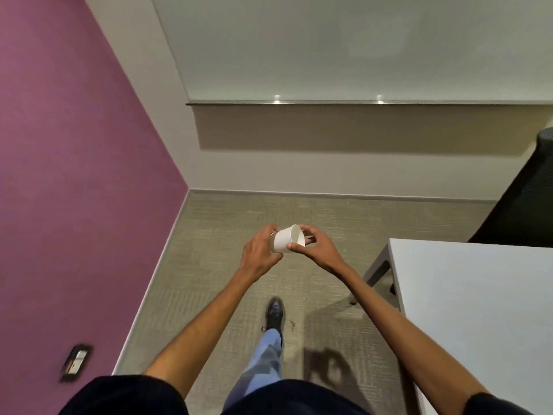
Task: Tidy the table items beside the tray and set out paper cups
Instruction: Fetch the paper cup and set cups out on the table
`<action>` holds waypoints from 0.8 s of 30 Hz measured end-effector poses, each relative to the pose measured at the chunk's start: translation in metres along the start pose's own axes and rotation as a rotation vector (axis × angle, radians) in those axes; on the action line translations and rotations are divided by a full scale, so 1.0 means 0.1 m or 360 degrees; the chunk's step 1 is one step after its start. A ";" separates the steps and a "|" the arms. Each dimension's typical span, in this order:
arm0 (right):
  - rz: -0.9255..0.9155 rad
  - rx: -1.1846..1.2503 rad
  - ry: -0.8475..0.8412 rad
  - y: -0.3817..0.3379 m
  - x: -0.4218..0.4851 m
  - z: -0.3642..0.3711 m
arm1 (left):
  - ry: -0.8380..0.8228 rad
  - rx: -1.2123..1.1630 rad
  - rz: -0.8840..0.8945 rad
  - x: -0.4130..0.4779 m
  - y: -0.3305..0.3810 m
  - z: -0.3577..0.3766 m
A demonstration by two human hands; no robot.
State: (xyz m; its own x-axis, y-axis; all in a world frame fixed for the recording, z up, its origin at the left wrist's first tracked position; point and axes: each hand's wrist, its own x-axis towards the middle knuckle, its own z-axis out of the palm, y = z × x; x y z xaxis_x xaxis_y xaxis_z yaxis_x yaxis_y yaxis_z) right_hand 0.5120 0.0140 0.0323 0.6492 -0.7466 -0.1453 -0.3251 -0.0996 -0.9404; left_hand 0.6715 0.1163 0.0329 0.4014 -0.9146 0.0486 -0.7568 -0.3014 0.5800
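Note:
A white paper cup (285, 239) lies on its side in the air above the carpet, its mouth turned to the right. My left hand (260, 253) grips it around the base end. My right hand (312, 247) holds it at the rim, thumb under the lip and fingers near the opening. Whether this is a single cup or a nested stack cannot be told. Both hands are out in front of me, left of the table. The tray and other table items are out of view.
A white table (478, 310) fills the lower right, its corner near my right forearm. A black office chair (526, 199) stands behind it. The purple wall (74, 175) runs along the left with a socket low down. A whiteboard (359, 46) hangs ahead.

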 end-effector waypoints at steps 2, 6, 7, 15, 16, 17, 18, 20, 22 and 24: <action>0.0046 -0.0013 0.0044 0.02 0.29 -0.14 | -0.0024 -0.0023 0.0060 0.40 -0.02 0.08; 0.0130 0.0019 0.0240 0.02 0.91 -0.43 | -0.0170 -0.0083 0.0156 1.26 -0.01 0.21; 0.0158 0.0027 0.0280 0.02 1.05 -0.51 | -0.0200 -0.0096 0.0183 1.50 0.01 0.23; 0.0255 0.0111 0.0613 -0.15 1.87 -1.18 | -0.0402 -0.0120 0.0528 2.92 0.38 0.31; 0.0259 0.0117 0.0638 -0.14 1.93 -1.26 | -0.0422 -0.0125 0.0569 3.05 0.42 0.34; 0.0272 0.0123 0.0661 -0.13 1.98 -1.34 | -0.0438 -0.0128 0.0606 3.17 0.47 0.39; 0.0286 0.0130 0.0688 -0.11 2.02 -1.42 | -0.0451 -0.0129 0.0644 3.29 0.53 0.45; 0.0314 0.0141 0.0763 -0.04 2.10 -1.60 | -0.0486 -0.0129 0.0706 3.50 0.65 0.59; 0.0335 0.0146 0.0834 0.05 2.16 -1.77 | -0.0499 -0.0140 0.0784 3.68 0.80 0.75; 0.0363 0.0180 0.0929 0.18 2.20 -1.96 | -0.0525 -0.0136 0.0888 3.85 0.98 0.93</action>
State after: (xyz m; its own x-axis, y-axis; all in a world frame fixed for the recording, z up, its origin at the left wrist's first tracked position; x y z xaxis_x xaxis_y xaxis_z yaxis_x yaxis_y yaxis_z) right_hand 0.5141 -0.2805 0.0435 0.0804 -0.9796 -0.1844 -0.3156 0.1505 -0.9369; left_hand 0.7038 -0.2902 0.0330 -0.2296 -0.9663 0.1167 -0.7565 0.2526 0.6032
